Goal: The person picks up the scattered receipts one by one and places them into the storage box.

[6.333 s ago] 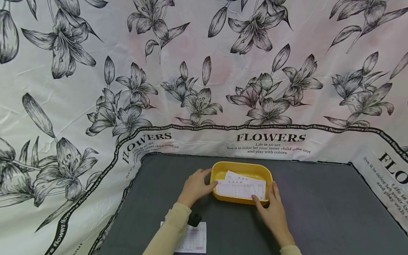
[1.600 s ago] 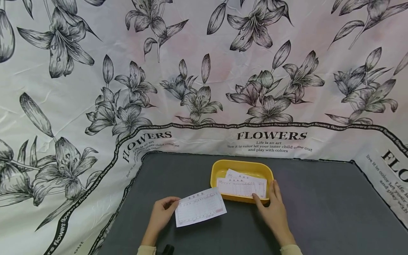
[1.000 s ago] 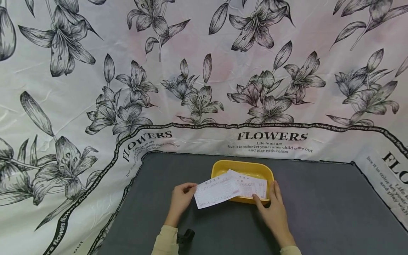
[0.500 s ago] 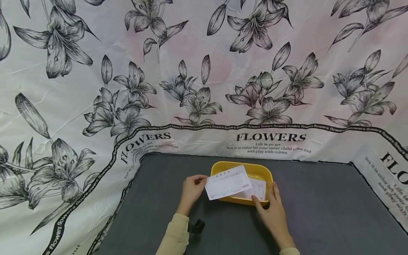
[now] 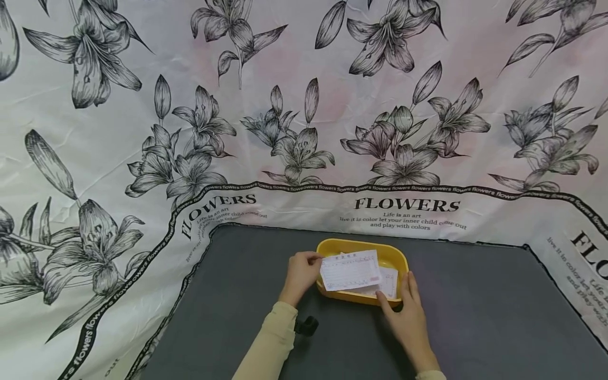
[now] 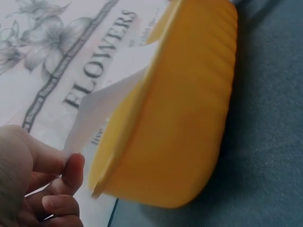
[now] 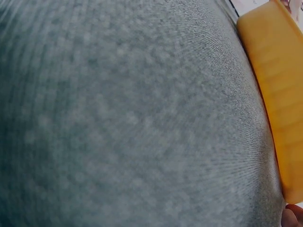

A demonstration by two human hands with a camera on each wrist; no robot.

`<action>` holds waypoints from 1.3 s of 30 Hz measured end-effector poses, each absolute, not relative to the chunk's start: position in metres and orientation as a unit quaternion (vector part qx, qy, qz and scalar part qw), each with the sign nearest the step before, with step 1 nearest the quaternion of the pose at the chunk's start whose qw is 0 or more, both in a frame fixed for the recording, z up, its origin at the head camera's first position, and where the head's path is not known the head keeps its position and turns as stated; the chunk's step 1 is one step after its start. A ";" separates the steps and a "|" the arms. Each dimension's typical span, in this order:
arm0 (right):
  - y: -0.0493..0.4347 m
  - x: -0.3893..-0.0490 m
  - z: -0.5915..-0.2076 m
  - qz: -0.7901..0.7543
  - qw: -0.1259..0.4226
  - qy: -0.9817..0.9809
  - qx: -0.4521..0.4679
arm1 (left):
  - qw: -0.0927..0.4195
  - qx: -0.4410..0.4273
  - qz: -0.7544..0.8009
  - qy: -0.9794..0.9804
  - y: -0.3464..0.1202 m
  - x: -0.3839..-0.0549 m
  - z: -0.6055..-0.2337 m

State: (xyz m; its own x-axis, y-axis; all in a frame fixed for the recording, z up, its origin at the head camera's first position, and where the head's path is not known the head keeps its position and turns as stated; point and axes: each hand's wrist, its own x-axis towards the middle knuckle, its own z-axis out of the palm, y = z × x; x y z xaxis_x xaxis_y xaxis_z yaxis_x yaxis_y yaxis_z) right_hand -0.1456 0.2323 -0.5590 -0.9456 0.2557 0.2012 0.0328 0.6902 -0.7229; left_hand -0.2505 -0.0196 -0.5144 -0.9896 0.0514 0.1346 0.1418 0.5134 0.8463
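Observation:
My left hand pinches the left edge of a white printed paper form between thumb and fingers. The form lies over the yellow plastic tray, partly covering another printed slip inside it. In the left wrist view the held paper slants across the tray's rim, with the curled fingers just outside it. My right hand grips the tray's front right corner, its thumb over the rim and its other fingers along the outer side. Only a fingertip of that hand shows in the right wrist view, beside the tray wall.
A dark grey cloth covers the table under the tray. Behind and to the sides, a white sheet with lily drawings and "FLOWERS" lettering rises. A black wrist device sits at the left cuff.
The left hand has left the tray rim, picked up the form from the cloth at front left, and carried it up and right over the tray. The right hand has stayed put.

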 end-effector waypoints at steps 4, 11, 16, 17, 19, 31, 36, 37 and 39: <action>0.234 -0.145 -0.559 0.384 0.149 -0.908 -0.080 | 0.037 -0.065 -0.470 -0.880 -0.011 -0.258 -0.514; 0.234 -0.146 -0.561 0.374 0.158 -0.911 -0.070 | 0.031 -0.064 -0.433 -0.899 -0.004 -0.263 -0.515; 0.234 -0.147 -0.560 0.379 0.159 -0.909 -0.070 | 0.026 -0.068 -0.404 -0.912 0.002 -0.264 -0.512; 0.234 -0.147 -0.560 0.379 0.156 -0.909 -0.071 | 0.025 -0.069 -0.395 -0.916 0.003 -0.265 -0.512; 0.235 -0.147 -0.559 0.378 0.152 -0.910 -0.072 | 0.026 -0.072 -0.373 -0.925 0.006 -0.265 -0.512; 0.233 -0.144 -0.560 0.377 0.157 -0.910 -0.074 | 0.057 -0.113 -0.175 -0.976 0.017 -0.265 -0.515; 0.233 -0.145 -0.561 0.375 0.155 -0.911 -0.075 | 0.059 -0.119 -0.114 -0.985 0.021 -0.267 -0.515; 0.234 -0.145 -0.562 0.376 0.155 -0.910 -0.076 | 0.060 -0.122 -0.111 -0.985 0.021 -0.267 -0.516; 0.234 -0.145 -0.563 0.375 0.157 -0.910 -0.076 | 0.061 -0.126 -0.108 -0.984 0.021 -0.268 -0.517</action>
